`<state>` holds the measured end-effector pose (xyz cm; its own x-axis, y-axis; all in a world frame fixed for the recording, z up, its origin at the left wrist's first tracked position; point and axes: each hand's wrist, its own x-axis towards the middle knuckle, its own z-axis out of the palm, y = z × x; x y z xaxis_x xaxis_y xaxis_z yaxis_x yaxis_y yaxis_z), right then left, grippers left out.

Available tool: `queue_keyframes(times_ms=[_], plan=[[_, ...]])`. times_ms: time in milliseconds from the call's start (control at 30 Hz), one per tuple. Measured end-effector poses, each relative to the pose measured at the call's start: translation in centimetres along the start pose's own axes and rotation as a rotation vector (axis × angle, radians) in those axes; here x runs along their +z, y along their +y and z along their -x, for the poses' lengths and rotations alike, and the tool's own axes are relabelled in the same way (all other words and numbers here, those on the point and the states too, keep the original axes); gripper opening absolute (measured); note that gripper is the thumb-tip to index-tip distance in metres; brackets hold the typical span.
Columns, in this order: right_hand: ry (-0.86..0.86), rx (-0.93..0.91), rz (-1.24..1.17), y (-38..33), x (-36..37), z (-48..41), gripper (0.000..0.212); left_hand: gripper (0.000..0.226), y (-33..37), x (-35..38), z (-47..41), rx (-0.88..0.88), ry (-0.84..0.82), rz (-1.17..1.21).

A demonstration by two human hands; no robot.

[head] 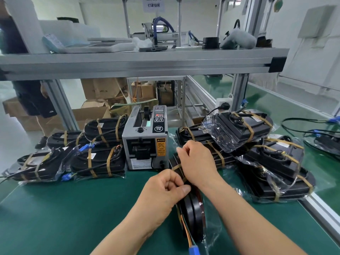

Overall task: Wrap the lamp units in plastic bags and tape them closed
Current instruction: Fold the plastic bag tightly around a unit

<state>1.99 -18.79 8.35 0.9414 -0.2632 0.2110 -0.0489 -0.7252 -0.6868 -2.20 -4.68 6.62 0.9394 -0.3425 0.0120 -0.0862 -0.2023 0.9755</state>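
Two piles of finished bundles [97, 161] flank the tape dispenser [145, 142], probably so the machine stays within easy reach straight ahead. Just in front of it, the lamp unit [193, 208] stands on edge on the green mat [73, 208] inside its plastic bag [211, 227], seemingly so a tan tape strip [176, 167] can pass round it. The left hand [165, 188] is curled tight, thumb and fingers pinching the strip against the unit's near side. The right hand [196, 161], fingers bent, grips the unit's far end.

Glossy plastic lamp unit [193, 208] in clear crinkly plastic bag [212, 234]; matt green mat [73, 208]; brushed aluminium frame [128, 65]; cardboard boxes [99, 89].
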Motion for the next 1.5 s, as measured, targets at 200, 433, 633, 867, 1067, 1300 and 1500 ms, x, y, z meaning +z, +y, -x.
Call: queue_keyframes(times_ms=[200,433,633,867,1067,1300,1500], plan=[[-0.057,0.075,-0.1,0.4,0.0,-0.6,0.03,0.016,0.2,0.2,0.0,0.018,-0.006,-0.03],[-0.019,0.03,-0.135,0.2,0.2,-1.1,0.019,0.017,0.2,-0.1,-0.3,0.017,-0.033,-0.034],[-0.039,0.063,-0.196,0.7,0.3,-1.0,0.023,0.015,-0.2,-0.7,-2.5,0.043,0.185,-0.083],[-0.07,0.072,-0.187,0.7,0.3,-1.1,0.023,0.029,1.0,-1.9,-6.0,-0.072,0.075,-0.098],[-0.106,0.104,-0.146,1.0,0.4,-1.3,0.025,0.021,-1.6,-3.7,-6.2,-0.222,0.488,0.276],[-0.108,0.102,-0.135,0.7,0.3,-1.2,0.022,0.018,-1.9,-6.2,-8.0,-0.522,0.519,0.763],[-0.099,0.096,-0.161,0.5,0.2,-0.8,0.022,0.023,-0.6,-5.8,-9.5,-0.576,0.487,0.79]])
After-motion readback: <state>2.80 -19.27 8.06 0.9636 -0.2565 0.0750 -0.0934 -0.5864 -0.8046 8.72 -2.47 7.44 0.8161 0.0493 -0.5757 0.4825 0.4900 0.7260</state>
